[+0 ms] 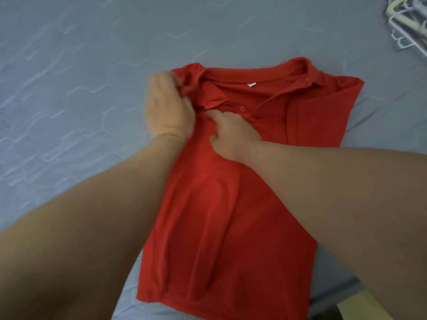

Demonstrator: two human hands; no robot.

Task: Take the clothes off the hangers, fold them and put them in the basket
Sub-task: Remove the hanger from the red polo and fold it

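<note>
Polo shirt (pixel 231 192), red, lies front-up on the blue-grey bedsheet (pixel 69 88) as your left hand (pixel 166 105) clutches cloth at its shoulder; your right hand (pixel 231 135) rests on the chest below the collar, its hold unclear. White hangers (pixel 406 21) lie far right.

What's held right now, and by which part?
The left hand has its grip on the red polo shirt at the shoulder beside the collar. The right hand rests on the chest below the placket; whether it pinches cloth is unclear.
</note>
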